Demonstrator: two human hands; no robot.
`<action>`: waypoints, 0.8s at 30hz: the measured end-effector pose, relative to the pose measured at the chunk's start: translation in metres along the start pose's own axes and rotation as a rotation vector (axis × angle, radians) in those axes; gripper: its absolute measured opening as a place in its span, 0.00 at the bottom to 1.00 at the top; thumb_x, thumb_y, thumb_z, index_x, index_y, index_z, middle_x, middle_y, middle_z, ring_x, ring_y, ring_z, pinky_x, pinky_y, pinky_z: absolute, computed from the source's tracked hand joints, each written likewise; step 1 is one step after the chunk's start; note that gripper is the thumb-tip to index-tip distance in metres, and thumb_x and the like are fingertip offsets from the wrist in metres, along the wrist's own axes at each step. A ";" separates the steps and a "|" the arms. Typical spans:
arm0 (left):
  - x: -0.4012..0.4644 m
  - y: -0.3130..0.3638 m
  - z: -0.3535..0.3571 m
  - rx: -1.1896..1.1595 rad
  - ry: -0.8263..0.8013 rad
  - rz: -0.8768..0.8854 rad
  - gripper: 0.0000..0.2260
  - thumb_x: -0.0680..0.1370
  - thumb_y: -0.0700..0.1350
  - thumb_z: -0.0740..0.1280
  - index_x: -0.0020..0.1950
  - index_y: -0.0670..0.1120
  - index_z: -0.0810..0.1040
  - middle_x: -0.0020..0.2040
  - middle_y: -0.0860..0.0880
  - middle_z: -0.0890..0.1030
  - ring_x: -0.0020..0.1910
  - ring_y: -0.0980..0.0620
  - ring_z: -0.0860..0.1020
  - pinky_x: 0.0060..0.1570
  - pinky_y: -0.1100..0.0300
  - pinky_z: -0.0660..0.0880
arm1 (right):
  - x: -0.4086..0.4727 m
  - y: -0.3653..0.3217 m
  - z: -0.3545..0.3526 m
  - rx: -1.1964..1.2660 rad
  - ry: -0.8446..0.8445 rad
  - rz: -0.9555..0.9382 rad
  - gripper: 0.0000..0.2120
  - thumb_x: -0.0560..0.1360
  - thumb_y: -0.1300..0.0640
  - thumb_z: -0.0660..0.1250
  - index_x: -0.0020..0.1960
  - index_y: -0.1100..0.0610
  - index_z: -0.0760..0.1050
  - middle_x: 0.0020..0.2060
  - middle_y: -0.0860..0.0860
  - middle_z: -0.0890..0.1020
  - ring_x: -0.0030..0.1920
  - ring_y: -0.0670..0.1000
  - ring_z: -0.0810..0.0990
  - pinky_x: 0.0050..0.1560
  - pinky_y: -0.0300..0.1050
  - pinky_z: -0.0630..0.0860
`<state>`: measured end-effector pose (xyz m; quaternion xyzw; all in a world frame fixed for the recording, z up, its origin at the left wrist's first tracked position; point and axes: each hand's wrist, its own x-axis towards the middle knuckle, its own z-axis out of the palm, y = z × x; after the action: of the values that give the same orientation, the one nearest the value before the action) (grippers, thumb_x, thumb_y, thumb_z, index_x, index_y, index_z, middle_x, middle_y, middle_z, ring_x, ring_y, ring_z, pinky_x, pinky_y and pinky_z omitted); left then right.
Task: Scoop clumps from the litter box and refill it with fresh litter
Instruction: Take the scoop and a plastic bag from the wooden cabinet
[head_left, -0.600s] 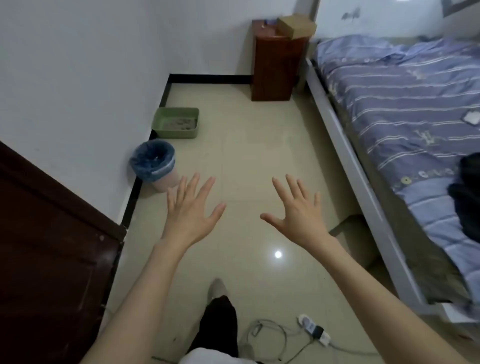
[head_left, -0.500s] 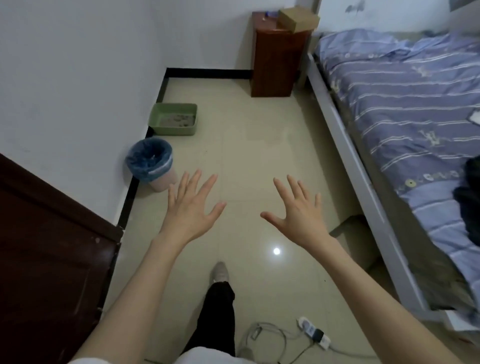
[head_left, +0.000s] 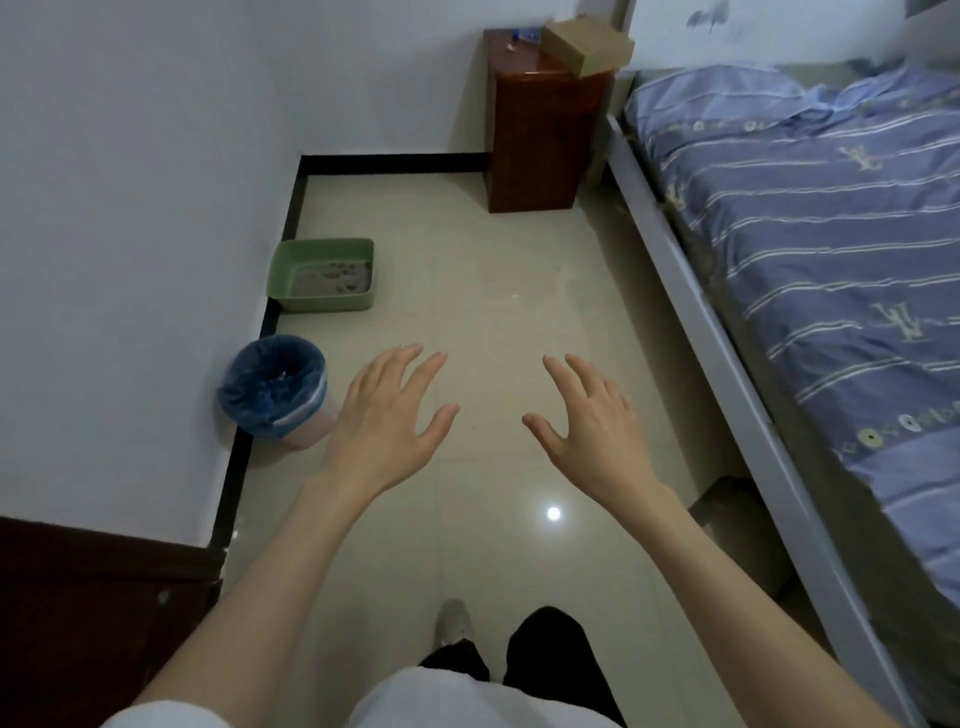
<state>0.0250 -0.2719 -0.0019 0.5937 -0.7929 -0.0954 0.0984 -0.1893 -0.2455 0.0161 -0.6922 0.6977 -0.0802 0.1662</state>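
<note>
A green litter box (head_left: 291, 301) stands on the tiled floor against the left wall, with grey litter and several dark clumps inside. Nearer me along the same wall is a pink bin lined with a blue bag (head_left: 275, 389). My left hand (head_left: 387, 418) and my right hand (head_left: 592, 426) are stretched out in front of me over the floor, palms down, fingers spread, holding nothing. Both hands are well short of the litter box. No scoop or litter bag is in view.
A bed with a purple striped cover (head_left: 821, 249) and white frame runs along the right side. A brown bedside cabinet (head_left: 540, 140) with a cardboard box (head_left: 589, 44) on top stands at the far wall. A dark wooden door (head_left: 83, 613) is at lower left.
The view has moved forward and tilted down. The litter box and bin sit closer. The cables on the floor have dropped out of view. Both hands stay spread and empty.
</note>
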 end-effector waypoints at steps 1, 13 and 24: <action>0.011 0.000 0.002 0.000 -0.012 -0.001 0.31 0.73 0.63 0.46 0.73 0.51 0.62 0.72 0.47 0.64 0.71 0.47 0.61 0.69 0.50 0.59 | 0.012 0.002 -0.002 0.006 -0.008 0.001 0.30 0.77 0.42 0.58 0.75 0.48 0.52 0.75 0.51 0.56 0.75 0.53 0.55 0.74 0.52 0.55; 0.201 0.029 0.035 -0.008 -0.075 -0.029 0.35 0.72 0.65 0.42 0.74 0.51 0.58 0.74 0.46 0.60 0.73 0.47 0.59 0.70 0.53 0.56 | 0.189 0.087 -0.035 -0.027 -0.092 -0.014 0.31 0.77 0.41 0.57 0.75 0.49 0.52 0.76 0.52 0.55 0.75 0.53 0.54 0.74 0.56 0.54; 0.360 0.046 0.039 0.009 -0.036 -0.076 0.33 0.73 0.64 0.44 0.73 0.49 0.61 0.72 0.46 0.64 0.71 0.46 0.61 0.69 0.51 0.58 | 0.351 0.141 -0.091 -0.130 -0.128 -0.089 0.32 0.77 0.39 0.56 0.75 0.48 0.50 0.76 0.51 0.54 0.76 0.53 0.53 0.73 0.57 0.50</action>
<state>-0.1270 -0.6038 -0.0115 0.6222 -0.7717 -0.1062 0.0777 -0.3482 -0.6001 0.0099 -0.7355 0.6579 0.0024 0.1616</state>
